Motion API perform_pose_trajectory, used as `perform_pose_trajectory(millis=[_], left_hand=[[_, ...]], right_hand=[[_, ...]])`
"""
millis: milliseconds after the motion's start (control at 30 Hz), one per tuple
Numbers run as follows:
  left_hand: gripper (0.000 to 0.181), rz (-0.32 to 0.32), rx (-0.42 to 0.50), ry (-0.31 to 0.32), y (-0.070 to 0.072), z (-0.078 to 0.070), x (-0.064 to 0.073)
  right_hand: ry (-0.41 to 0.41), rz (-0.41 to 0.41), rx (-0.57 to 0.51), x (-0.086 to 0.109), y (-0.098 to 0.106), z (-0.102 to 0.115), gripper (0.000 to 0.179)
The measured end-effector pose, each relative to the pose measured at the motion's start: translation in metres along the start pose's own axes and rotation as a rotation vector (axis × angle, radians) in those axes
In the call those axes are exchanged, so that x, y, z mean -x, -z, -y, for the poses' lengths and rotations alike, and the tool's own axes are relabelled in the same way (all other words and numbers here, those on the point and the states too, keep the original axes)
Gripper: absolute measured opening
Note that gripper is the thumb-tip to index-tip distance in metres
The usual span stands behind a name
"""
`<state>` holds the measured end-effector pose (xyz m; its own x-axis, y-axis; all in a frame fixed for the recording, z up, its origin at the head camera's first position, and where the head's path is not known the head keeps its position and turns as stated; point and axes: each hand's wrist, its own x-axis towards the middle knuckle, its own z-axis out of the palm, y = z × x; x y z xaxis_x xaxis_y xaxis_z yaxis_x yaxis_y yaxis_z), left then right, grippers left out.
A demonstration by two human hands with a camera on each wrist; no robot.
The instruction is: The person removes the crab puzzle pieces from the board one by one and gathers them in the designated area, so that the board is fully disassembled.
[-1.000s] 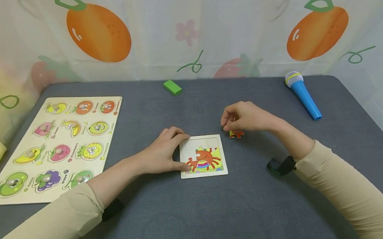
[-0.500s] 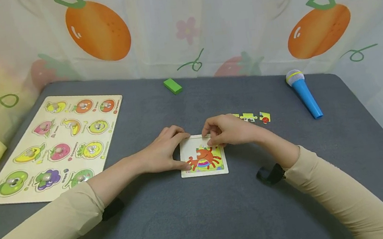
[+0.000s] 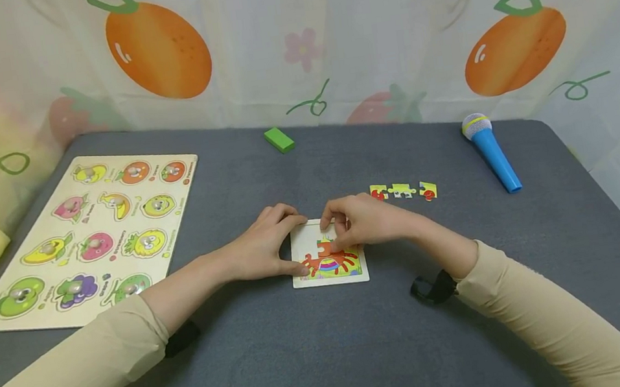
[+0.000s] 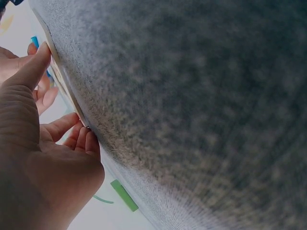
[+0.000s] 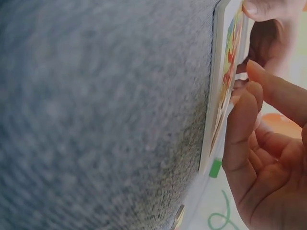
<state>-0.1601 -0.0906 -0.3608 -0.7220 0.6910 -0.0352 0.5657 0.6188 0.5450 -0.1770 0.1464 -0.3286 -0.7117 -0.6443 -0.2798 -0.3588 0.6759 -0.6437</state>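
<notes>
Puzzle frame [image 3: 302,240], one in all, flat on the dark grey tabletop [image 3: 285,360], just below the centre of the head view, with a red crab picture [image 3: 331,268] across its lower part and bare base toward 11 o'clock. At its 9 o'clock side, left grip [image 3: 260,249] grasping the frame between thumb and fingers. Over its 2 o'clock part, right grip [image 3: 369,218], fingers bent; cannot tell whether grasping a piece or released. Beyond, toward 2 o'clock, three loose puzzle pieces [image 3: 402,191], close together in a row; farther out that way, one blue toy microphone [image 3: 496,159]. Near 11 o'clock, one green block [image 3: 279,140]. Between 9 and 10 o'clock, one peg board [image 3: 44,227] with twelve fruit pieces [image 3: 96,246], four rows of three.
</notes>
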Motion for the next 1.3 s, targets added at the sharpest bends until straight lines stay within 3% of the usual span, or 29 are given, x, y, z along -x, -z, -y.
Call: perform_pose_trajectory(millis=[333, 633, 1300], left_hand=[[0.081, 0.003, 0.003, 0.008, -0.0003, -0.0009, 0.0011], [0.081, 0.005, 0.001, 0.011, 0.0001, -0.0011, 0.0011], [0.08, -0.001, -0.005, 0.003, 0.0005, -0.0009, 0.0011]], right_hand=[[-0.035, 0.029, 0.003, 0.0004, -0.0045, 0.0012, 0.039], [-0.012, 0.039, 0.02, 0.0012, -0.0039, 0.0014, 0.043], [-0.035, 0.036, 0.002, 0.0012, -0.0052, 0.0011, 0.043]])
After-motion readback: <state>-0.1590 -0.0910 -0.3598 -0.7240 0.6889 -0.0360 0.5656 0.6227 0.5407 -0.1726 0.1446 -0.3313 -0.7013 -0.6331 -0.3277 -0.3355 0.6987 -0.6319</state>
